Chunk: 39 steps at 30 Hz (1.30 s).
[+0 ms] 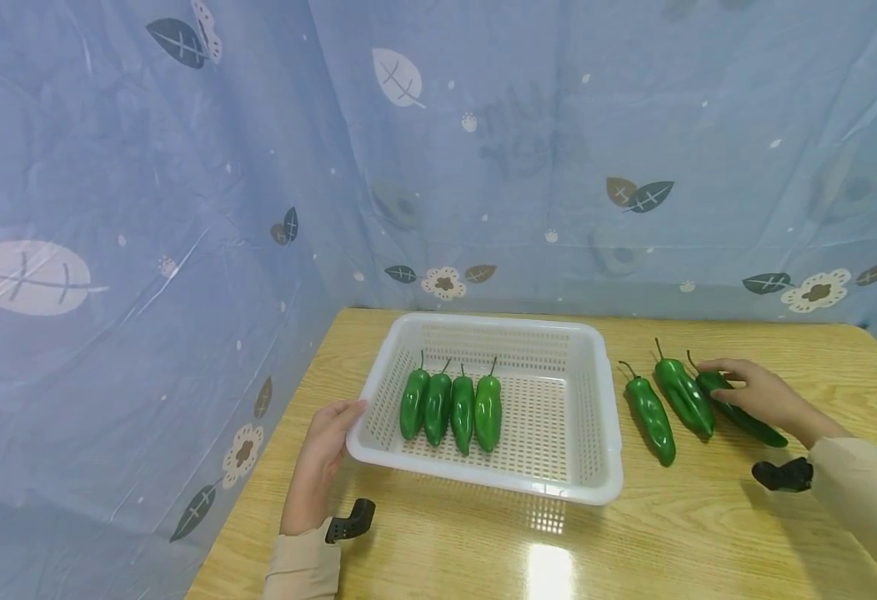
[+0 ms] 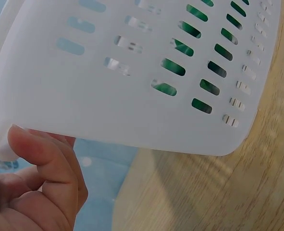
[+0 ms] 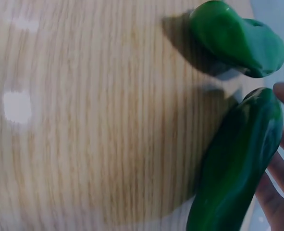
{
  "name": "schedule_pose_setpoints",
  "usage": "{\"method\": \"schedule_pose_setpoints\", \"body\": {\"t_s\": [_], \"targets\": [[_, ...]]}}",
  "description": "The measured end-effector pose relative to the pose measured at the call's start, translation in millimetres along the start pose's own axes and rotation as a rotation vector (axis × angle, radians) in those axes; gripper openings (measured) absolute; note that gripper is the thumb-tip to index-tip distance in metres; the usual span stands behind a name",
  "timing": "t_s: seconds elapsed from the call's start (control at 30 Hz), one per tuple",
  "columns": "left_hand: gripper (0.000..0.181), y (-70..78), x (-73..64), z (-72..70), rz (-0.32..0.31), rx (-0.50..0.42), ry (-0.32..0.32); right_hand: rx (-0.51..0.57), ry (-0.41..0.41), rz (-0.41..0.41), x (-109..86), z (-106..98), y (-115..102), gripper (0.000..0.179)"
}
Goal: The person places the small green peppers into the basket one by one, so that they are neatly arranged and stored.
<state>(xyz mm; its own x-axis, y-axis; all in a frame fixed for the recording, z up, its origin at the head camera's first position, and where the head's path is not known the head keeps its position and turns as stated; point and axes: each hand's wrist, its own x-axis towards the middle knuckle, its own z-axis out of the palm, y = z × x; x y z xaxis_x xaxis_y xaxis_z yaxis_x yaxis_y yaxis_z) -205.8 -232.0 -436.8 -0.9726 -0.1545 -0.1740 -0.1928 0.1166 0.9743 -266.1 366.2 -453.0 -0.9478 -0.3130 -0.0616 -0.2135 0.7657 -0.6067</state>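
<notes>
The rightmost green chili pepper [image 1: 755, 427] is covered at its stem half by the right hand [image 1: 761, 392], the nearer of the two. It is borne by the wooden table [image 1: 438, 550], with its stem pointed far and leftward and its tip near and rightward, so that its long axis is set roughly in line with the forearm. Thumb and fingers are parted around it; whether a firm pinch is made cannot be told. Just to its left a lumpy green chili pepper [image 1: 684, 398] is seen, then a smoother green chili pepper [image 1: 652, 418]. Both are placed between the right hand and the white plastic basket [image 1: 483, 479], whose raised right wall also blocks that side. Inside, four green chili peppers [image 1: 438, 408] are lined up toward the left, stems away, with perforated floor shown to their right. The basket's left rim is gripped by the left hand [image 1: 328, 437], well apart from the loose peppers. Behind everything, a blue leaf-patterned curtain [image 1: 483, 125] is hung.
</notes>
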Motion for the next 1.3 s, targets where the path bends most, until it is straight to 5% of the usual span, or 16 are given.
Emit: {"method": "schedule_pose_setpoints", "body": {"t_s": [0.3,0.7,0.97,1.3], "targets": [[0.039,-0.2,-0.6,-0.3,0.0,-0.01,-0.006,-0.045,-0.02,-0.056,5.3,3,2,0.051],[0.037,-0.6,-0.8,-0.2,0.006,-0.01,-0.006,-0.126,0.011,-0.017,6.2,9,11,0.05],[0.041,1.3,-1.1,0.4,-0.008,-0.001,0.0,-0.083,0.001,0.044,4.4,6,8,0.056],[0.04,0.5,-1.0,0.9,-0.016,-0.005,0.003,-0.037,0.091,0.065,-2.3,13,13,0.058]]}}
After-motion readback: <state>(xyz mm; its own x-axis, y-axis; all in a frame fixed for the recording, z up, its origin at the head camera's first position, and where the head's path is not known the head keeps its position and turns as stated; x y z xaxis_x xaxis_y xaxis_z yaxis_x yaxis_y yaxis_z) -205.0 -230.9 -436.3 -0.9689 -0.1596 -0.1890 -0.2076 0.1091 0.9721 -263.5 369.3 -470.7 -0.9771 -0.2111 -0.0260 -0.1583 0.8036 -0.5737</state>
